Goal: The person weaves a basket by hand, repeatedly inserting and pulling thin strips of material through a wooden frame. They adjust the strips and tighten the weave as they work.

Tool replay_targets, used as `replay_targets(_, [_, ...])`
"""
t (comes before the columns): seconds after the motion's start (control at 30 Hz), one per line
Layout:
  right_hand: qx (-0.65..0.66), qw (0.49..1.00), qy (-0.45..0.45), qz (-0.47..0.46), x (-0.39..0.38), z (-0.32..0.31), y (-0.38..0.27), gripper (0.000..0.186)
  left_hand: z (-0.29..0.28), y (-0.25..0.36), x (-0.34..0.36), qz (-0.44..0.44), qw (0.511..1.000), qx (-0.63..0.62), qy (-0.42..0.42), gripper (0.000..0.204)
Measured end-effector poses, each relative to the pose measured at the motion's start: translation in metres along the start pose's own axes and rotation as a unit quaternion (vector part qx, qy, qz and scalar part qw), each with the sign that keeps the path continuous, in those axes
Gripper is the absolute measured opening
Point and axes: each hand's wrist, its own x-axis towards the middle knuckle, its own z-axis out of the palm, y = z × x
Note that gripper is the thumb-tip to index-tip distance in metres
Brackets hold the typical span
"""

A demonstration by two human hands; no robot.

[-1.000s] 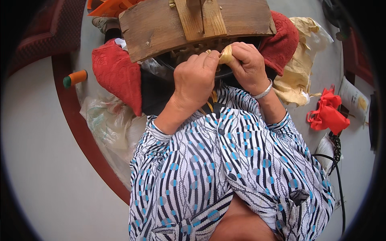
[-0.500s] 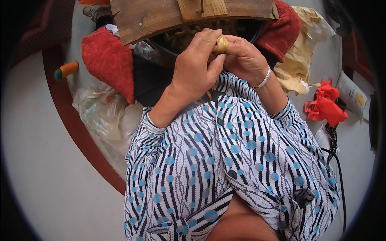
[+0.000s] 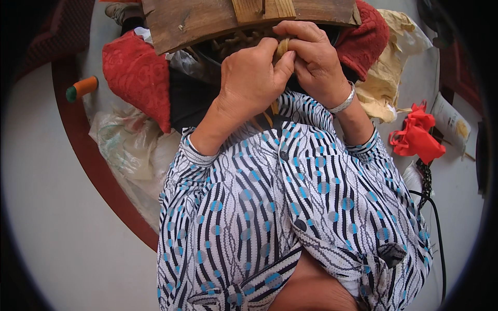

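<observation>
A small golden-yellow bundle [image 3: 282, 47], looking like a folded strip of straw or leaf, is pinched between my two hands in front of the wooden board. My left hand [image 3: 248, 78] is closed on its left side, with the thumb pressed toward the right hand. From the right, my right hand [image 3: 316, 59] grips it with bent fingers, the index finger curled over the top. Most of the bundle is hidden by my fingers. Thin yellowish strands [image 3: 270, 115] hang below the hands against the patterned shirt.
Beyond my hands, a wooden board [image 3: 192, 26] lies over a dark basin holding brown knobbly pieces [image 3: 233, 42]. Red cloths [image 3: 137, 78] flank it. An orange-and-green cylinder [image 3: 82, 88] and plastic bag [image 3: 122, 142] lie left; brown paper [image 3: 381, 78] and a red bag [image 3: 419, 135] lie right.
My right hand has risen and turned, its fingers now curling over the bundle's top. The left hand has shifted slightly left, and less of the bundle shows.
</observation>
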Motion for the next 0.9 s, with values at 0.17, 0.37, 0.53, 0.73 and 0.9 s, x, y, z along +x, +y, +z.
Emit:
replay_targets(0.17, [0.095,0.993,0.043,0.049,-0.001,0.007,-0.004,0.009,0.013,-0.018,0.002,-0.033,0.987,-0.151,0.048,0.020])
replay_targets(0.37, [0.542,0.793,0.173,0.218,-0.008,0.017,0.000,0.015,-0.018,-0.009,-0.024,-0.150,0.844,-0.501,-0.115,0.021])
replay_targets(0.53, [0.683,0.689,0.104,0.220,-0.028,-0.011,0.030,0.024,-0.029,-0.025,-0.047,-0.081,0.957,-0.276,-0.031,0.016])
replay_targets(0.73, [0.337,0.912,0.047,0.228,-0.014,-0.029,0.024,0.040,-0.029,-0.029,-0.032,0.107,0.990,0.041,0.079,0.019])
replay_targets(0.9, [0.256,0.952,-0.102,0.132,0.010,-0.030,0.011,0.035,-0.032,-0.018,-0.020,0.107,0.991,0.080,0.016,0.020])
